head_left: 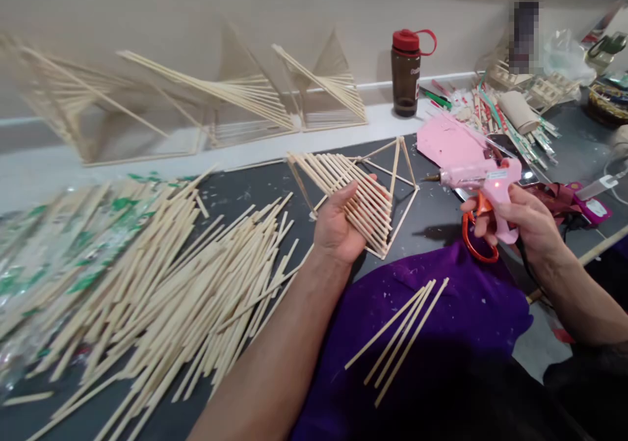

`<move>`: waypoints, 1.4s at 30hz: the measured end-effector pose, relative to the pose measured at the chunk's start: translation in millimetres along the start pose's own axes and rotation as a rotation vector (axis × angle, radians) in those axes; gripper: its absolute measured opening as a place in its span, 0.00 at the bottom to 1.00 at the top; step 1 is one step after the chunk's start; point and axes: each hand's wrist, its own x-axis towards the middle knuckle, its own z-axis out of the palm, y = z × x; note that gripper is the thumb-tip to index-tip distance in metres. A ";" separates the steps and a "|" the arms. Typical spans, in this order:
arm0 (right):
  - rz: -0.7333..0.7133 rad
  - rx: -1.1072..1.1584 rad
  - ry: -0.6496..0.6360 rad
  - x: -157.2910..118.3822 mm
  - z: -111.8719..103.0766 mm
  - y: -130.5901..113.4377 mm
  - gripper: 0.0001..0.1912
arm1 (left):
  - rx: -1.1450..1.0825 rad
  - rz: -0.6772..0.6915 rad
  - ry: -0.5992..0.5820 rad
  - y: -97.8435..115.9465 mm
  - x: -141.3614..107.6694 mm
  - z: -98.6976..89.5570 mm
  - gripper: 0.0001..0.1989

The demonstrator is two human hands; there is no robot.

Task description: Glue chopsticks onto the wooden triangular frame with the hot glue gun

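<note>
My left hand (341,225) is closed around a small frame of wooden sticks (363,195), its thumb lying over a slanted row of parallel sticks. Triangular stick outlines stick out behind that row. In my right hand (527,222) is a pink hot glue gun (483,176), with a small orange light on its body and an orange trigger under my fingers. Its metal nozzle points left toward the frame, apart from it. Just beneath the glue gun show the red handles of scissors (481,248). Several loose sticks (405,336) lie on purple cloth (343,349) nearer my body.
A heap of loose sticks (210,297) and plastic-wrapped sticks (73,251) covers the table's left side. Along the wall stand twisted stick structures (324,94) and a dark bottle with a red lid (406,74). Pink foam sheet (449,140) and wrapped chopsticks (520,120) lie at the right.
</note>
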 end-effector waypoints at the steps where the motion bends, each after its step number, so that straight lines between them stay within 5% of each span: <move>1: 0.004 0.005 -0.015 -2.3 4.2 2.6 0.19 | -0.003 -0.003 -0.008 -0.1 0.2 -0.7 0.11; 11: -0.108 -0.179 -0.082 -9.2 20.6 25.9 0.13 | -0.058 0.016 -0.015 -2.2 1.1 -2.9 0.13; 26: -0.627 -0.752 -0.032 -9.9 27.5 34.2 0.07 | -0.008 0.002 -0.104 -2.8 0.5 -4.3 0.14; 42: -0.669 -0.863 0.038 -7.1 29.3 32.7 0.08 | -0.029 -0.009 -0.109 -4.6 2.6 -6.6 0.13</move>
